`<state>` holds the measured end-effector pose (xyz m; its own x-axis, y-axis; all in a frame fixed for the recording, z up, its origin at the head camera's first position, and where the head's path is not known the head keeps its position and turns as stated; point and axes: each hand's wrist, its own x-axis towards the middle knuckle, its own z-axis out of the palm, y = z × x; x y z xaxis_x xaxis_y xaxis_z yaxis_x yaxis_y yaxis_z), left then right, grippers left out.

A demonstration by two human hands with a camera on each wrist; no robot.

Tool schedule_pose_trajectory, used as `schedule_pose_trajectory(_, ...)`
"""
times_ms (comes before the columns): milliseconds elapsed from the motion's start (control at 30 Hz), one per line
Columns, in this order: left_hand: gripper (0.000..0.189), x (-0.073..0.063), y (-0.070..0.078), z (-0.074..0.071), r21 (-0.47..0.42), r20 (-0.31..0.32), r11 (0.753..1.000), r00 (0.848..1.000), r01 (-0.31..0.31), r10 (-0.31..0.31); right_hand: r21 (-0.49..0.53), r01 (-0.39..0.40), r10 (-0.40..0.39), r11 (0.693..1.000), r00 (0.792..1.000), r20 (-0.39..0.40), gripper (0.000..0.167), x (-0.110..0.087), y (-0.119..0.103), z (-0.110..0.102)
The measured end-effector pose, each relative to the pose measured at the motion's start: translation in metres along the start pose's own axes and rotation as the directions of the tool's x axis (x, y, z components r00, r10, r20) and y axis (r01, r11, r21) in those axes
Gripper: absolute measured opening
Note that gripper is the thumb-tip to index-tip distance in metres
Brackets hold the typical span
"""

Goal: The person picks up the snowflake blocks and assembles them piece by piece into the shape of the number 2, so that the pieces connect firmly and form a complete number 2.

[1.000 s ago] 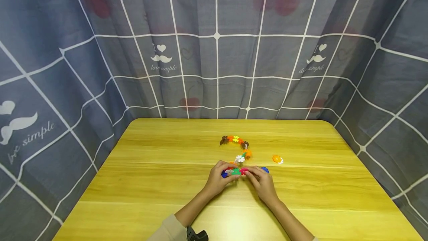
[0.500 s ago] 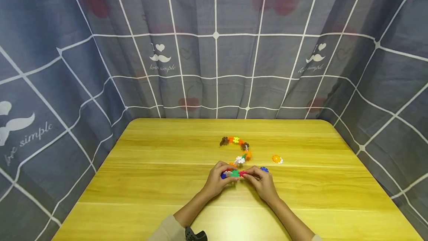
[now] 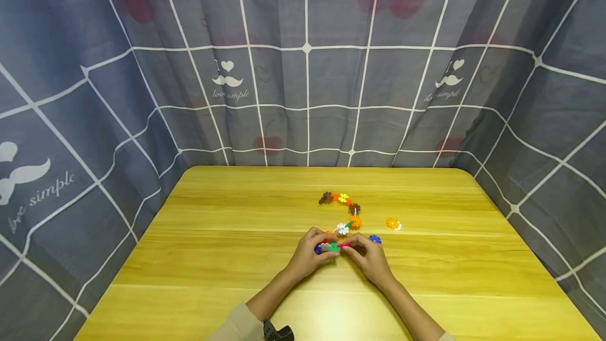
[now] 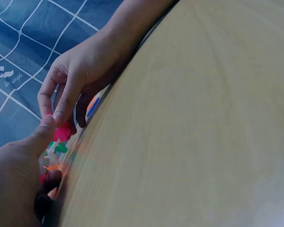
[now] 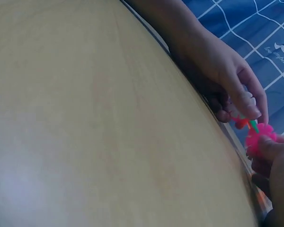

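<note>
My left hand (image 3: 305, 254) pinches the green snowflake disc (image 3: 333, 247) at the end of a joined chain. White, red and blue notched discs of that chain sit between its fingers, partly hidden. From the other side my right hand (image 3: 371, 259) pinches a pink snowflake disc (image 5: 259, 137) between thumb and fingers. The pink disc is turned nearly edge-on in the head view and touches the green one; how deep their slots engage I cannot tell. Behind the hands the chain curves away through a white disc (image 3: 342, 229), orange, brown and yellow ones.
A blue disc (image 3: 375, 239) lies just behind the right hand's knuckles. Farther right, an orange disc with a white one (image 3: 393, 223) lies on the wooden table (image 3: 213, 257). A grid-patterned curtain (image 3: 284, 78) stands along the table's back and sides.
The pink disc has turned from face-on to nearly edge-on against the green disc. The far part of the chain has shifted slightly right. Both hands stay nearly in place.
</note>
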<state>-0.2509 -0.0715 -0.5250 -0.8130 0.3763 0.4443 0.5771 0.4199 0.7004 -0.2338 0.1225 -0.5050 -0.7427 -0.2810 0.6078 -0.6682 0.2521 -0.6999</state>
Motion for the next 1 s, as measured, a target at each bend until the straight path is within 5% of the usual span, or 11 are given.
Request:
schedule_pose_trajectory(200, 0.059, -0.008, -0.004, -0.011, 0.196, -0.005, 0.981, 1.0, -0.001, 0.002, -0.194, -0.031, 0.024, 0.981, 0.999, -0.039, 0.015, -0.009, 0.024, 0.002)
schedule_pose_trajectory(500, 0.053, -0.025, -0.013, -0.032, 0.176, -0.06, 0.984, 0.998, 0.006, 0.005, -0.184, -0.136, 0.101, 0.973, 0.977, -0.188, 0.019, -0.004, 0.04, -0.001)
schedule_pose_trajectory(733, 0.037, -0.024, -0.015, -0.034, 0.216, -0.052, 0.976, 0.999, 0.008, 0.003, -0.419, -0.074, 0.053, 0.905, 0.997, -0.06, 0.045, 0.01, 0.053, 0.005)
schedule_pose_trajectory(867, 0.032, -0.024, -0.014, -0.033, 0.223, -0.043, 0.975, 0.999, 0.014, -0.004, -0.518, -0.072, 0.064, 0.853, 0.997, -0.035, 0.042, 0.014, 0.053, 0.008)
schedule_pose_trajectory(1000, 0.031, -0.025, -0.013, -0.033, 0.244, -0.038, 0.97, 0.999, -0.008, 0.018, -0.526, -0.066, 0.068, 0.848, 0.998, -0.016, 0.034, 0.017, 0.051, 0.008)
